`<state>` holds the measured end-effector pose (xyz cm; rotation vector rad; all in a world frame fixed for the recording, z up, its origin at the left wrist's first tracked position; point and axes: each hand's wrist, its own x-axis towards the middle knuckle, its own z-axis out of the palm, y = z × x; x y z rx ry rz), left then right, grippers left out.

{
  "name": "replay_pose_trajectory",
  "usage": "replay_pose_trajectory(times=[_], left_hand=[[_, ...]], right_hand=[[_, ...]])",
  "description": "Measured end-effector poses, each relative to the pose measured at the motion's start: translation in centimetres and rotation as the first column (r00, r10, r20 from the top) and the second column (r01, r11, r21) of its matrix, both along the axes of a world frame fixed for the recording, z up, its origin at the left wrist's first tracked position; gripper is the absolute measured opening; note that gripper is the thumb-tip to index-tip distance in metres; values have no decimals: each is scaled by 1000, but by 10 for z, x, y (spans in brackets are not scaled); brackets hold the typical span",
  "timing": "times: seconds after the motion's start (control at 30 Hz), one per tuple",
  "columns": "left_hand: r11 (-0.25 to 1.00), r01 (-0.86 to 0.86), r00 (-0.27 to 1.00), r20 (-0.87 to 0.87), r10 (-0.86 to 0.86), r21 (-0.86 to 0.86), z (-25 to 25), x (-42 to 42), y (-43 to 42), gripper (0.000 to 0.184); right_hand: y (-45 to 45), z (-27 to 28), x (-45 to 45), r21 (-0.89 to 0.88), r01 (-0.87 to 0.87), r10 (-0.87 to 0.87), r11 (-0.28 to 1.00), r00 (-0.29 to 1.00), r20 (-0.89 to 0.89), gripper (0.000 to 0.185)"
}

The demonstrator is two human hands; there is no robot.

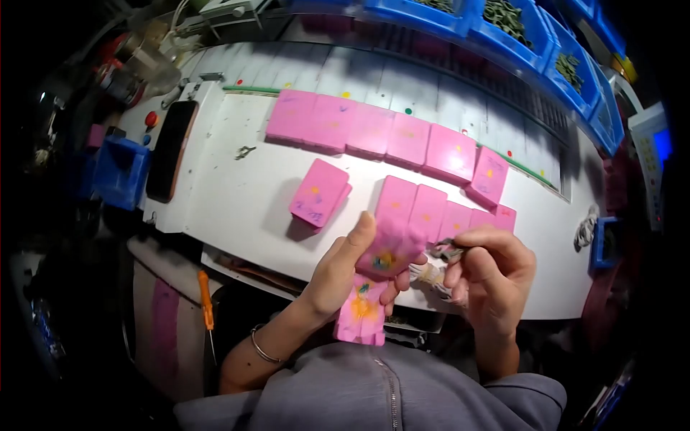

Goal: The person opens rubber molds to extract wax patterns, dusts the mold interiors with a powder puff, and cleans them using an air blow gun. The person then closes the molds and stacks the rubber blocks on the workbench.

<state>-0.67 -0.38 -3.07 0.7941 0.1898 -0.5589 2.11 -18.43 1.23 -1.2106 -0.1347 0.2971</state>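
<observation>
My left hand [336, 276] is closed around a pink rubber mold [392, 241], its thumb along the upper edge. A lower flap [361, 309] of the mold hangs open below the fingers, stained yellow and green. Just to its right, my right hand [499, 280] pinches a small grey-green piece [449, 250] between thumb and fingers. Its exact kind is too small to tell. A pale banded bundle [429, 276] shows between the two hands, partly hidden by the fingers.
Pink blocks [370, 131] line the white table [237, 187], with more stacked behind my hands. A phone [172, 151] lies at the left. Blue bins [507, 32] with small green pieces stand at the back. An orange screwdriver [207, 302] is at lower left.
</observation>
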Motion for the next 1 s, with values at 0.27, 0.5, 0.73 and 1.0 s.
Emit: replay_pose_trajectory(times=[0.27, 0.5, 0.73, 1.0], left_hand=[[887, -318, 911, 367, 189, 334, 28, -21, -12, 20], [852, -341, 881, 452, 142, 398, 40, -20, -13, 15], [792, -344, 840, 542, 19, 505, 43, -18, -8, 14], [449, -568, 737, 669, -96, 690, 45, -19, -8, 20]], right_hand=[[13, -20, -26, -399, 306, 26, 864, 765, 643, 35], [13, -14, -32, -429, 373, 36, 823, 719, 694, 34], [5, -8, -31, -560, 332, 166, 759, 733, 659, 18], [3, -17, -27, -519, -196, 264, 832, 963, 60, 13]])
